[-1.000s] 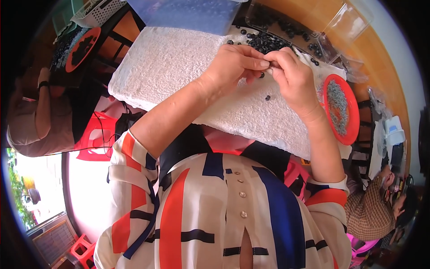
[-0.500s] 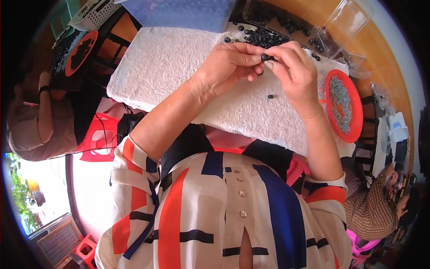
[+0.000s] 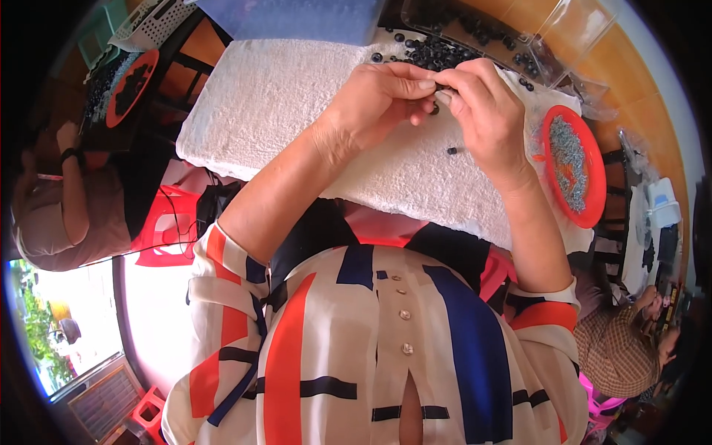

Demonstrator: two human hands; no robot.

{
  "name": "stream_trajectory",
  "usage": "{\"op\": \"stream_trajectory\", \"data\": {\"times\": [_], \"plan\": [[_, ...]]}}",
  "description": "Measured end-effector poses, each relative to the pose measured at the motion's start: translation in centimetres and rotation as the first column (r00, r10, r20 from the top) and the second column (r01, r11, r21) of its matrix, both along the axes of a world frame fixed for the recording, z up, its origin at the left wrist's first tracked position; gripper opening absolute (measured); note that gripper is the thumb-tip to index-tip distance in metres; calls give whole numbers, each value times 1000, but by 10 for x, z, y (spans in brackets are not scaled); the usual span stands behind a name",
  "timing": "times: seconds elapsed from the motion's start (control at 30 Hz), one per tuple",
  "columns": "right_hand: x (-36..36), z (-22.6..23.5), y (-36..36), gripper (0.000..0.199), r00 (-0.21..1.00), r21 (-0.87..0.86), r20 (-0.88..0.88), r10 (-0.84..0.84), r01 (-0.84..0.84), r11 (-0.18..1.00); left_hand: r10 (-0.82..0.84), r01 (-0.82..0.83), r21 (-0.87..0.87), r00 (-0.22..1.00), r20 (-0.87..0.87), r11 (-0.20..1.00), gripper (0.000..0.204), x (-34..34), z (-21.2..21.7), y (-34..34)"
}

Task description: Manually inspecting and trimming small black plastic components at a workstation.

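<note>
Over the white towel, my left hand and my right hand meet at the fingertips. Both pinch a small dark rounded part, now mostly covered by the fingers. A second black round piece shows by the curled lower fingers of my left hand; whether they hold it I cannot tell. One small black piece lies alone on the towel below my right hand. Just beyond my hands is a heap of small black round parts.
A blue translucent bin stands at the far side, with a clear box of black parts beside it. On the right sits a red dish of small grey pieces. Co-workers sit left and right.
My fingertips have closed further over the small dark part, which showed more plainly before. The view has shifted slightly; both hands stay in nearly the same place.
</note>
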State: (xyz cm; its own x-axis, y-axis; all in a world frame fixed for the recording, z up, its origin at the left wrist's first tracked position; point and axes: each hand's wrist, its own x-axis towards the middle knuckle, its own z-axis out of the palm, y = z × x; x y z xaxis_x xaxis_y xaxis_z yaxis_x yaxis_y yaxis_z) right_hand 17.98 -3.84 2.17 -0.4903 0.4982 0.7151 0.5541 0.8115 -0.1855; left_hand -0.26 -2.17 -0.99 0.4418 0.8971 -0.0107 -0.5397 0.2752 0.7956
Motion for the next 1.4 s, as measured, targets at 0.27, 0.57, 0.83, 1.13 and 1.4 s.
{"op": "stream_trajectory", "data": {"times": [0.27,0.57,0.83,1.13,1.4], "plan": [[-2,-1,0,22,986,-170,-160,43,-70,983,-60,63,-32,994,86,997,19,-2,-2,1],[-2,-11,11,22,999,136,-36,-12,16,991,-24,24,21,1000,0,999,17,-5,-1,1],[103,21,1,15,903,-92,237,-358,387,917,-12,13,14,997,-82,1000,19,-3,0,-1],[128,-6,14,14,522,136,671,-526,612,780,0,5,45,994,-112,999,21,-5,-3,2],[120,-4,27,13,900,-399,305,-312,418,816,25,-22,24,991,-133,999,21,-4,0,1]]}}
